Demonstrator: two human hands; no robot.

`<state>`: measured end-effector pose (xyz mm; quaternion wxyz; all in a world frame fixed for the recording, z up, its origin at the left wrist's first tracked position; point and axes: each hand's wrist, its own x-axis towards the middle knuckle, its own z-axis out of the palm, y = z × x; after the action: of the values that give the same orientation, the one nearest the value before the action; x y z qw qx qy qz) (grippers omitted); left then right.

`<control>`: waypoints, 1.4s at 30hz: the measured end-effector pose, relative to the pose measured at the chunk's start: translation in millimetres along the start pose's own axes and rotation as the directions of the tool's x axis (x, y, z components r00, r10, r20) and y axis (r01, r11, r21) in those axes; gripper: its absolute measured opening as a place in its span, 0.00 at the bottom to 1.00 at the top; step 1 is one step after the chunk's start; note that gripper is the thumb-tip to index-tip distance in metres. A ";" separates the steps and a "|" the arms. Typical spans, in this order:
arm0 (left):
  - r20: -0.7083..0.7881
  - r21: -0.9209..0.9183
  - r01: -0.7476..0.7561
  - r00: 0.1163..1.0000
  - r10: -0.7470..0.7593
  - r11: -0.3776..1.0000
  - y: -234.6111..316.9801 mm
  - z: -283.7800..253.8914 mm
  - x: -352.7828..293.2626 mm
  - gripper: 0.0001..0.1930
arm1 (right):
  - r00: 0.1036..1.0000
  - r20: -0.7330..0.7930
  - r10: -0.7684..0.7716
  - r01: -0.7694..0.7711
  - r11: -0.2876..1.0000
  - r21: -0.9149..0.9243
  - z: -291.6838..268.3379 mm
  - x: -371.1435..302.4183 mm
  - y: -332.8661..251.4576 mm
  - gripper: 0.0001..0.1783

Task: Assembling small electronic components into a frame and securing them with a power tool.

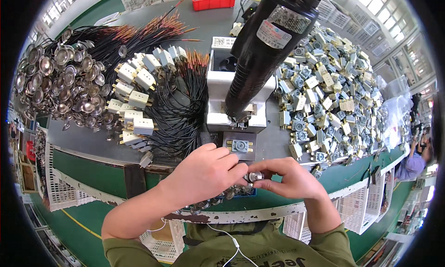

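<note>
Metal fitting (255, 176) pinched in your right hand (291, 178), left hand (204, 171) curled beside it, grip unclear, grey switch (240, 146) beyond.

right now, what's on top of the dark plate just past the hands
A grey block with brass-coloured tabs at its sides lies on the dark plate. The patch directly beneath the block is covered, and the left hand seems to hide the plate's near-left corner.

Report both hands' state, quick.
Left hand: fingers curled; what it grips, if anything, is hidden.
Right hand: closed, holding a small metal part.
</note>
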<state>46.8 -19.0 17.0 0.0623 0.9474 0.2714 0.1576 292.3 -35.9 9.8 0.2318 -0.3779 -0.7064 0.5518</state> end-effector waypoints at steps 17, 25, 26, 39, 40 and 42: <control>0.381 -0.205 0.424 0.865 -0.327 0.882 -31.4 -10.9 23.6 0.18 | 0.761 -0.559 -0.329 0.350 0.934 -0.073 -21.6 18.0 -35.9 0.26; 0.387 -0.129 0.399 0.863 -0.324 0.908 -42.2 13.7 14.0 0.14 | 0.460 -0.606 -0.649 0.560 0.742 -0.369 -23.1 72.7 -54.5 0.42; 0.396 -0.134 0.416 0.855 -0.337 0.899 -41.6 12.8 14.8 0.14 | 0.518 -0.592 -0.618 0.559 0.768 -0.312 -23.7 78.3 -54.2 0.50; 0.155 -0.280 0.311 0.948 -0.277 0.908 -39.2 10.0 13.8 0.18 | 0.686 -0.559 -0.466 0.599 0.798 0.070 -12.7 112.2 -60.8 0.37; 0.155 -0.279 0.319 0.946 -0.285 0.906 -38.8 8.5 12.3 0.18 | 0.645 -0.567 -0.512 0.609 0.793 -0.023 -13.1 110.2 -59.7 0.36; 0.293 -0.236 0.341 0.918 -0.268 0.910 -38.4 4.0 8.0 0.18 | 0.443 -0.644 -0.624 0.637 0.724 -0.264 -8.9 106.6 -50.7 0.34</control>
<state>35.5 17.6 7.5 0.2547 0.8865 0.3816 0.0603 220.2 48.3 51.2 0.6702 -0.2636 -0.6483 0.2470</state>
